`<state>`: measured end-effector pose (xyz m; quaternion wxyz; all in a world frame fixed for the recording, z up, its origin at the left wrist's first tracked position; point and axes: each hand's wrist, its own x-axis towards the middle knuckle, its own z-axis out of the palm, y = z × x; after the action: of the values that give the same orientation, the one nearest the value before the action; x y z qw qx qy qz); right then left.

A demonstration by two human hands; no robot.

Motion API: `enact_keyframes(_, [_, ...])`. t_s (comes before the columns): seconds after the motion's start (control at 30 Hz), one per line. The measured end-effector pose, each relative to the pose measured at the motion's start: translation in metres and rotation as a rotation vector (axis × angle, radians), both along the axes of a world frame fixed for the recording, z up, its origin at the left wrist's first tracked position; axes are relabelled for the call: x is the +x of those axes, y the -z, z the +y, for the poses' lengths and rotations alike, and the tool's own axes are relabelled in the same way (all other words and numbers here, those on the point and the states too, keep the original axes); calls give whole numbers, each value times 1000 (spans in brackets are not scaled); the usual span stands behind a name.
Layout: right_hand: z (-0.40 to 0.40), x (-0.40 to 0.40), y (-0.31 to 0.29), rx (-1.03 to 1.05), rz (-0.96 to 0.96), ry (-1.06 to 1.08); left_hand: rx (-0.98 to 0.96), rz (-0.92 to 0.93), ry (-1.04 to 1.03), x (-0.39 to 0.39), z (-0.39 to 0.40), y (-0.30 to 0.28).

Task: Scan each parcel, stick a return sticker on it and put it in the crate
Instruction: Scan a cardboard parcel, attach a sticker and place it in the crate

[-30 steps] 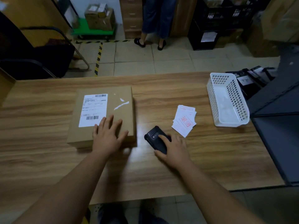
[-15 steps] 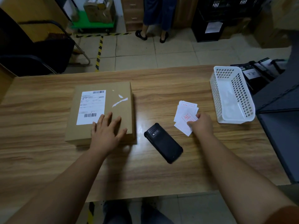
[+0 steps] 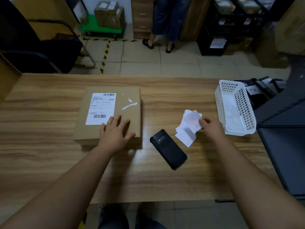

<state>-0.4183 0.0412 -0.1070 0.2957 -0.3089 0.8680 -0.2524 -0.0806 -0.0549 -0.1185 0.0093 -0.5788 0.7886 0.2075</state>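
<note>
A flat brown cardboard parcel (image 3: 113, 103) with a white shipping label (image 3: 101, 108) lies on the wooden table (image 3: 49, 159). My left hand (image 3: 115, 134) rests flat on the parcel's near right corner, fingers spread. The black handheld scanner (image 3: 168, 148) lies on the table between my hands, untouched. My right hand (image 3: 212, 127) pinches a white return sticker (image 3: 192, 120) with red print and lifts it off the loose pile of stickers (image 3: 184, 138). The white plastic crate (image 3: 234, 108) stands empty at the right.
A dark grey surface (image 3: 283, 146) borders the table on the right. Beyond the table are a black chair (image 3: 41, 52), a green trolley with boxes (image 3: 107, 17), black crates (image 3: 231, 25), and a person's legs (image 3: 163, 30) standing on the tiled floor.
My right hand left the scanner, moved right to the sticker pile and has now raised one sticker. My left hand stayed on the parcel.
</note>
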Motion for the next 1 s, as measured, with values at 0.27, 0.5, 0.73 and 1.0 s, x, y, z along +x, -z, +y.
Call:
enact_keyframes(0.27, [-49,134,-101,-181,-309,-507,76,634,-251,31,5,-80])
enact_keyframes(0.5, [-78,224,-147,-305,-404,-665,191,954,-404,76,-4,-138])
enact_keyframes(0.73, [-86,260,-152,-386,-722,-439,170,1162,-597,103,-30,-174])
enact_keyframes(1.0, [-96,286,-182,-522,-848,-269,196,1195,-464,124,-62,-205])
